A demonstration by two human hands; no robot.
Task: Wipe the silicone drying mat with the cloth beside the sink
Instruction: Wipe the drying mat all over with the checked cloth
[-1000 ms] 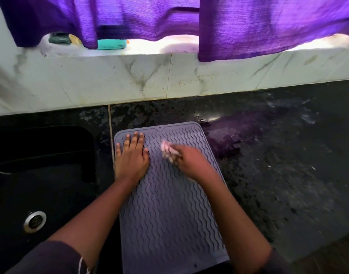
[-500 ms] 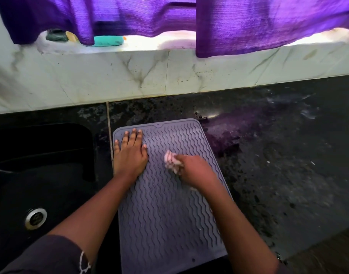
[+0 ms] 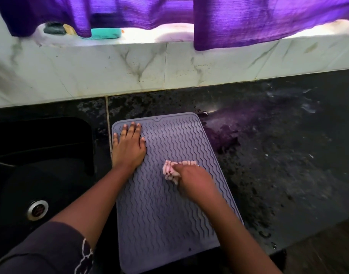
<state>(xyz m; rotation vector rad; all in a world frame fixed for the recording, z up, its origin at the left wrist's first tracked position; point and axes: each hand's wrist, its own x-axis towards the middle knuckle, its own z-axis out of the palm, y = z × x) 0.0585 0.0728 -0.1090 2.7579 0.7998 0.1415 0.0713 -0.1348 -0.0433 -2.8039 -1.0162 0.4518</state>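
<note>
A grey-lilac silicone drying mat with wavy ridges lies on the black counter, just right of the sink. My left hand rests flat on the mat's far left corner, fingers spread a little, holding nothing. My right hand is closed on a small bunched pink-and-white cloth and presses it onto the middle of the mat. Part of the cloth is hidden under my fingers.
A black sink with a round metal drain lies to the left. Wet black granite counter stretches right. Behind is a marble backsplash, a sill with a teal soap bar, and purple curtains.
My right hand has dragged the cloth down the mat toward me, from near the top to the middle. My left hand has stayed flat on the far left corner.
</note>
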